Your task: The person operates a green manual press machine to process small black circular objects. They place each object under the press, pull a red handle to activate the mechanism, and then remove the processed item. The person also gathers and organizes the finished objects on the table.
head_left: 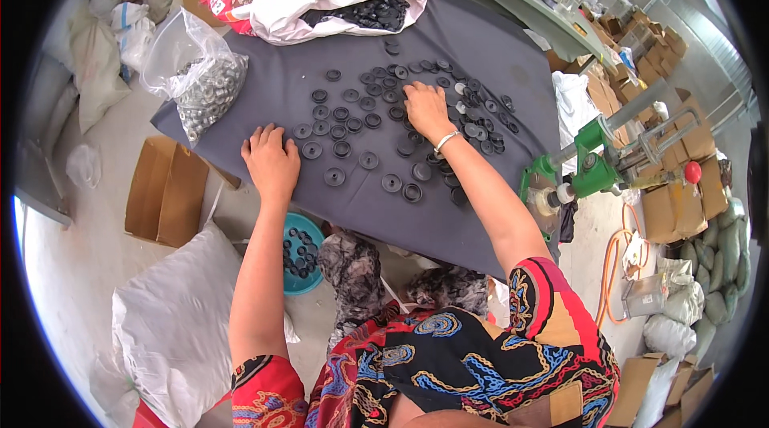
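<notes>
My left hand (270, 157) rests on the dark grey cloth of the table (268, 92), its fingers spread and nothing in them. Several small round black plastic discs with raised rims, such as this disc (311, 150), lie just to its right. Among the scattered discs, my right hand (427, 110) reaches in with its fingers apart over them. A black disc (396, 113) sits by its fingertips; whatever is under the palm is hidden. A few paler discs (460, 88) lie to the right of that hand.
An open white and red sack (280, 8) of black pieces stands at the back. Left of it is a clear bag of metal parts (210, 92). Below the front edge stands a blue basin (300, 284) with discs. A green hand press (593, 157) stands at the right.
</notes>
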### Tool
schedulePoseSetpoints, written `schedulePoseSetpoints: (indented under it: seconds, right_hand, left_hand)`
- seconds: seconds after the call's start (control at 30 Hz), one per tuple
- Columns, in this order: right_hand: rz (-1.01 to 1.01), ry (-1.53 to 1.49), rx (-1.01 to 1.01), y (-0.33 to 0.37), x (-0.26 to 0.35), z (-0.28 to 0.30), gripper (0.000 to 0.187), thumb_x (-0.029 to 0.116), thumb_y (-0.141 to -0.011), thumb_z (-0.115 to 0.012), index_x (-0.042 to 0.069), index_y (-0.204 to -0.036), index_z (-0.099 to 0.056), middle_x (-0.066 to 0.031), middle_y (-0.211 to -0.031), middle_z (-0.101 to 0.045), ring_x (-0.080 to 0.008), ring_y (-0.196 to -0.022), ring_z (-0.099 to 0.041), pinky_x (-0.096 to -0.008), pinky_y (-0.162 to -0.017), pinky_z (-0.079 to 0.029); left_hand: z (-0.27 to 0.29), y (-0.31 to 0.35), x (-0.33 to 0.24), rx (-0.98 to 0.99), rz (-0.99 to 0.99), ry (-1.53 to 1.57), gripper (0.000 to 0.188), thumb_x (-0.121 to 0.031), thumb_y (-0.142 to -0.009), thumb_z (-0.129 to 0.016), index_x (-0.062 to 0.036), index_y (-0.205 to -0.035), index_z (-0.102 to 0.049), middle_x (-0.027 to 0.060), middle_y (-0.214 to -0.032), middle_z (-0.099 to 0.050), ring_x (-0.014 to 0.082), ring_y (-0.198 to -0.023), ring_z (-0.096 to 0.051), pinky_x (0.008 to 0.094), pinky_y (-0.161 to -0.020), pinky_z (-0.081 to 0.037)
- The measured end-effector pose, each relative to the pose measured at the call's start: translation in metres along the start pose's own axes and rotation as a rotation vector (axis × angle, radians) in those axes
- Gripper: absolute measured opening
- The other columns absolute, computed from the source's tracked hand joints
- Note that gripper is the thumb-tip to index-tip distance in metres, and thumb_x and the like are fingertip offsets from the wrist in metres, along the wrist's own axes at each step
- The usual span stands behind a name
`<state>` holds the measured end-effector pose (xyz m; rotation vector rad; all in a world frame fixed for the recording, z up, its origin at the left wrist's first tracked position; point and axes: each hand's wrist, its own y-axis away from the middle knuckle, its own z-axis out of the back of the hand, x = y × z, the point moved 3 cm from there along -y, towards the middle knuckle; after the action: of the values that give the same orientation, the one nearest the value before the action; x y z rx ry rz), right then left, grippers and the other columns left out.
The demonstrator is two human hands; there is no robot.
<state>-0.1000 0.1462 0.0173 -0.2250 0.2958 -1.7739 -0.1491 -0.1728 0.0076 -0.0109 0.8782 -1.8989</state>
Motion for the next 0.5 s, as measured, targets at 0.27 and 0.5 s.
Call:
schedulePoseSetpoints:
  seconds: [0.27, 0.5]
  right_hand:
    - [-0.004, 0.081, -0.12, -0.023, -0.001, 0.007, 0.013, 0.014, -0.085, -0.059, 0.005, -0.093, -0.064, -0.012, -0.093, -0.065, -0.0282, -0.093, -0.063, -0.044, -0.082, -0.046]
    - [0.073, -0.112, -0.31, -0.045, -0.002, 0.009, 0.014, 0.009, -0.084, -0.054, 0.002, -0.089, -0.064, -0.0167, -0.086, -0.067, -0.0342, -0.08, -0.065, -0.0466, -0.077, -0.05]
  left_hand:
    - [0.002, -0.003, -0.003, 0.023, 0.002, -0.01, 0.026, -0.017, -0.083, -0.06, -0.003, -0.104, -0.067, 0.0116, -0.12, -0.065, 0.0322, -0.121, -0.052, 0.0534, -0.106, -0.033]
    - [0.003, -0.001, -0.002, 0.012, 0.021, -0.001, 0.025, -0.016, -0.082, -0.061, -0.0029, -0.103, -0.067, 0.0122, -0.12, -0.065, 0.0323, -0.121, -0.052, 0.0535, -0.106, -0.033]
